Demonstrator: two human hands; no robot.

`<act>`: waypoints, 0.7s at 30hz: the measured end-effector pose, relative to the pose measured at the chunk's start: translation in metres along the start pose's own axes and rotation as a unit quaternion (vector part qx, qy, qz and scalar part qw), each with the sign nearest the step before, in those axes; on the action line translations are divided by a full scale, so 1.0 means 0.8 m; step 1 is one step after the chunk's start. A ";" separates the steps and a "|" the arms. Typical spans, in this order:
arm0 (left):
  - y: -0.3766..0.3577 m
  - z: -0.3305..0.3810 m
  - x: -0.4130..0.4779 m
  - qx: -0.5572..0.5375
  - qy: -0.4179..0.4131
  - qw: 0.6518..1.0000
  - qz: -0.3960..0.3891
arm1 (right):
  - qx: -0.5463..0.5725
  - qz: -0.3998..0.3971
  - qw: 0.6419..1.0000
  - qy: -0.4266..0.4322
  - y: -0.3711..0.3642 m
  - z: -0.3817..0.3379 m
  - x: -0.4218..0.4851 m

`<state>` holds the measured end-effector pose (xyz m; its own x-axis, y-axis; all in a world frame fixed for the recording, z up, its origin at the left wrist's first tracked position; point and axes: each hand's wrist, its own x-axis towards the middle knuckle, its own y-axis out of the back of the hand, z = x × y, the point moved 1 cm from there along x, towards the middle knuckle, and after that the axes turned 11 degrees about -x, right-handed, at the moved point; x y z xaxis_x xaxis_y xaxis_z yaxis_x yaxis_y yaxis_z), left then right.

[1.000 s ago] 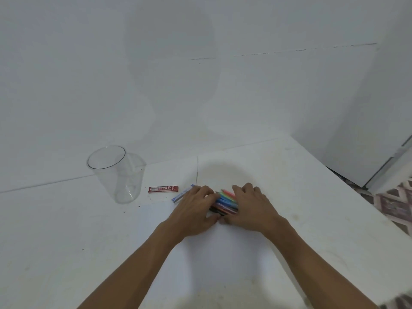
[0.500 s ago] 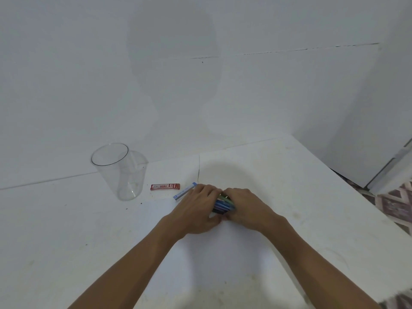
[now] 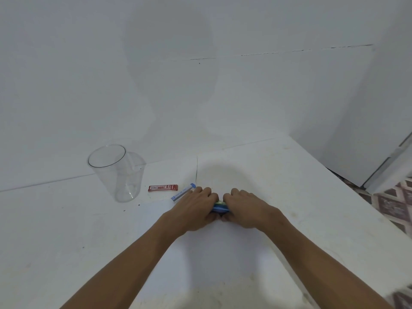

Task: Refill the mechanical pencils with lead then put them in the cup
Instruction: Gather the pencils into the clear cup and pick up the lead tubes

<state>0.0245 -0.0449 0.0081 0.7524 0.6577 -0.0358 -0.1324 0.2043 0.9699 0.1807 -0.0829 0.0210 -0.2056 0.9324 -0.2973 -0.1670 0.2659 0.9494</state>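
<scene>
Left hand (image 3: pixel 196 207), right hand (image 3: pixel 244 206) around pencils (image 3: pixel 220 208)

One wide-angle view, worn on the head, faces forward and down over the white table (image 3: pixel 301 186); forearms enter from the bottom edge; left hand (image 3: pixel 196 207) and right hand (image 3: pixel 247 208), holding the mechanical pencils (image 3: pixel 220 207), sit near, just below centre; wall (image 3: pixel 223 90) fills the upper half.

One clear plastic cup (image 3: pixel 116 175) stands near the far edge of the white table (image 3: pixel 289 197). Two lead containers lie just beside it: one flat red lead case (image 3: pixel 163 188) and one white lead tube with a blue cap (image 3: pixel 182 192). One bundle of coloured mechanical pencils (image 3: pixel 219 207) sits gripped between two hands, the left hand (image 3: pixel 194 208) and the right hand (image 3: pixel 245 206). These hide most of it, so the number of pencils cannot be told.
</scene>
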 end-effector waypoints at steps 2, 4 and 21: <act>-0.001 0.000 0.001 -0.002 -0.001 1.000 -0.003 | 0.000 -0.012 1.000 0.008 -0.001 0.000 0.000; -0.002 -0.001 0.001 -0.007 0.001 1.000 -0.005 | 0.002 -0.014 1.000 0.013 0.000 0.000 -0.001; 0.004 -0.008 -0.009 -0.061 0.022 0.998 -0.015 | -0.142 0.071 0.986 0.048 0.021 -0.008 0.000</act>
<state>0.0147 -0.0442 0.0097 0.7281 0.6810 -0.0779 -0.1891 0.3088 0.9321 0.1719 -0.0797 0.0366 -0.3342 0.9245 -0.1836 -0.3911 0.0412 0.9194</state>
